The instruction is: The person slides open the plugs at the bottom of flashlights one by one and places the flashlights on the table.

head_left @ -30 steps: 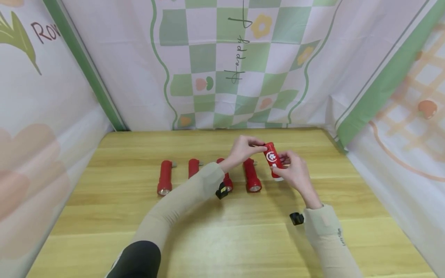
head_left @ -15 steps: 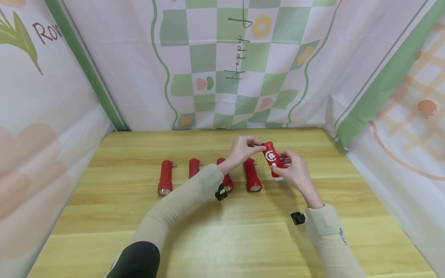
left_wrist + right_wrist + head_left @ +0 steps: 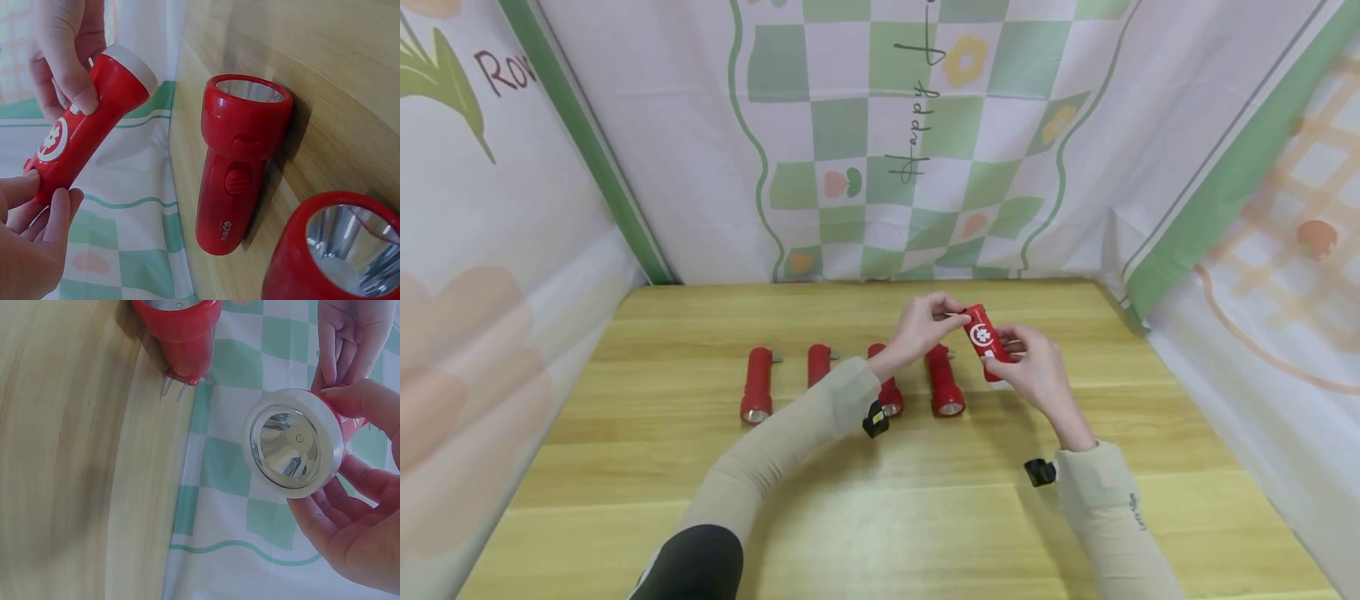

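Observation:
A red flashlight (image 3: 979, 335) with a white-rimmed head and a white flower emblem is held tilted above the table's right half. My left hand (image 3: 922, 323) pinches its tail end between thumb and fingers. The right hand (image 3: 1036, 365) grips it near the head; in the left wrist view that thumb (image 3: 84, 97) lies by a small white switch. The right wrist view looks into the reflector (image 3: 294, 447), which appears unlit. Just left of the held one, a red-rimmed flashlight (image 3: 943, 382) lies on the wood, head toward me.
More red flashlights lie in a row on the wooden table (image 3: 940, 517): one at far left (image 3: 757, 383), another (image 3: 818, 362) and a third (image 3: 891, 393) partly hidden by the left arm. Metal prongs (image 3: 176, 387) stick out of one. Printed curtains (image 3: 880, 167) enclose the table's back and sides.
Both hands keep their hold on the flashlight, which has shifted very slightly to the left. The flashlights on the table have stayed in place.

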Demonstrator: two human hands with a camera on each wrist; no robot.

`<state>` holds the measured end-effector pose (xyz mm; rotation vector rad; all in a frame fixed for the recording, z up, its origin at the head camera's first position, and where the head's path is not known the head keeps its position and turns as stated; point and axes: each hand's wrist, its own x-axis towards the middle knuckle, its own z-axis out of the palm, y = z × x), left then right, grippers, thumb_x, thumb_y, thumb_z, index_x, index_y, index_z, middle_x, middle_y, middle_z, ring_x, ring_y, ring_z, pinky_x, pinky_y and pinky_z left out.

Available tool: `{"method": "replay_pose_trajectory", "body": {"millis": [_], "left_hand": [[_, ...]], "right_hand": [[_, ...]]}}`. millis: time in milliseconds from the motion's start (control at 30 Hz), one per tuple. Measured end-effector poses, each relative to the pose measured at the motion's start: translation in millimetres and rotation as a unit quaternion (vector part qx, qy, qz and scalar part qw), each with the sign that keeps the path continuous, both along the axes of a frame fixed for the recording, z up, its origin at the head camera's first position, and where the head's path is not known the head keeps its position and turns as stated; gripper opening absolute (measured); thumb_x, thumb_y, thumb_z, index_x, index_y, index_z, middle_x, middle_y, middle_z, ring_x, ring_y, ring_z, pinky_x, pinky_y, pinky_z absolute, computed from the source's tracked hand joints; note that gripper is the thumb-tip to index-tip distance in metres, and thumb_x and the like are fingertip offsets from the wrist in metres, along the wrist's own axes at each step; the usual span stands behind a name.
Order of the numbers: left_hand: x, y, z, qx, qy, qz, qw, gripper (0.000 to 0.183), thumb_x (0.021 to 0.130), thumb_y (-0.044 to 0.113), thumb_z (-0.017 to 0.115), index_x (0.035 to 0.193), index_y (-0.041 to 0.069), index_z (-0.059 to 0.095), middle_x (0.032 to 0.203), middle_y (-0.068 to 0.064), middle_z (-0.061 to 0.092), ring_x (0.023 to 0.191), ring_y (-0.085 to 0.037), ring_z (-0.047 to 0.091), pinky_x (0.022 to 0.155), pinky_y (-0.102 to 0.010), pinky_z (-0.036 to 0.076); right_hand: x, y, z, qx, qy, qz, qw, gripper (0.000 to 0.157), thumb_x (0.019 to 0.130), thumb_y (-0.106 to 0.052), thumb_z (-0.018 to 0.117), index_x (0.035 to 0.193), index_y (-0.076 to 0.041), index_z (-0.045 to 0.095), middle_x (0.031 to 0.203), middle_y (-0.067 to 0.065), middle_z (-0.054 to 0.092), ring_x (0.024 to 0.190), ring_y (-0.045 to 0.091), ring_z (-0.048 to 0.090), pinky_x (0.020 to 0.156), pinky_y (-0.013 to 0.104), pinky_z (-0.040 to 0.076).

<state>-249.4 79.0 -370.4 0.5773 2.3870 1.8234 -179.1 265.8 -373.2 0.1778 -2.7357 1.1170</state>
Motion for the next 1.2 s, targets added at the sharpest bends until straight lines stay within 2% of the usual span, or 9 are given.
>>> {"method": "replay_pose_trajectory", "body": {"millis": [200,467,633,833,1000,1200], "left_hand": [[0.0,0.9,-1.8,0.008,0.006,0.001,1.0,0.018,0.091,0.012,0.071,0.106,0.002,0.07,0.108,-0.015,0.075,0.091,-0.02,0.073,0.064,-0.015,0.055],[0.0,0.5,-0.4,0.005,-0.002,0.003,1.0,0.017,0.091,0.011,0.071,0.107,0.003,0.072,0.108,-0.014,0.075,0.087,-0.018,0.07,0.071,-0.034,0.062],[-0.1,-0.6,-0.6,0.004,-0.001,-0.006,1.0,0.018,0.092,0.01,0.07,0.109,0.004,0.072,0.111,-0.013,0.074,0.091,-0.022,0.071,0.07,-0.033,0.061],[-0.1,-1.9,0.2,-0.003,-0.018,-0.014,0.9997,0.02,0.093,0.013,0.069,0.112,0.007,0.071,0.116,-0.011,0.072,0.099,-0.024,0.071,0.066,-0.022,0.059],[-0.1,-1.7,1.1,-0.001,-0.03,-0.012,0.9995,0.02,0.091,0.017,0.072,0.11,0.009,0.07,0.118,-0.01,0.072,0.104,-0.025,0.071,0.073,-0.028,0.062],[-0.8,-1.2,0.9,0.016,-0.014,-0.004,0.9998,0.019,0.09,0.018,0.074,0.106,0.008,0.07,0.111,-0.011,0.074,0.098,-0.022,0.072,0.079,-0.034,0.062]], "right_hand": [[-0.4,-0.3,-1.0,0.002,0.004,0.0,1.0,0.043,0.085,-0.003,0.071,0.124,0.009,0.058,0.116,0.031,0.065,0.104,0.044,0.067,0.088,0.054,0.058],[-1.0,-2.1,-1.2,0.004,0.013,-0.004,1.0,0.042,0.084,-0.004,0.072,0.122,0.009,0.06,0.115,0.03,0.066,0.102,0.044,0.068,0.086,0.054,0.058],[-0.2,-2.1,-1.6,0.008,0.004,-0.004,1.0,0.043,0.085,-0.005,0.072,0.124,0.008,0.059,0.116,0.03,0.066,0.102,0.044,0.068,0.086,0.055,0.058],[0.6,-1.7,-1.9,0.006,-0.009,-0.006,1.0,0.043,0.086,-0.006,0.071,0.125,0.006,0.059,0.119,0.03,0.065,0.103,0.044,0.067,0.086,0.055,0.058],[0.6,-2.4,-1.1,0.005,-0.012,-0.005,1.0,0.043,0.086,-0.006,0.071,0.126,0.006,0.059,0.119,0.03,0.065,0.104,0.044,0.068,0.086,0.054,0.059],[-0.6,-4.4,0.8,0.006,-0.01,0.0,1.0,0.042,0.087,-0.007,0.071,0.125,0.006,0.059,0.12,0.029,0.065,0.103,0.043,0.068,0.086,0.054,0.059]]}}
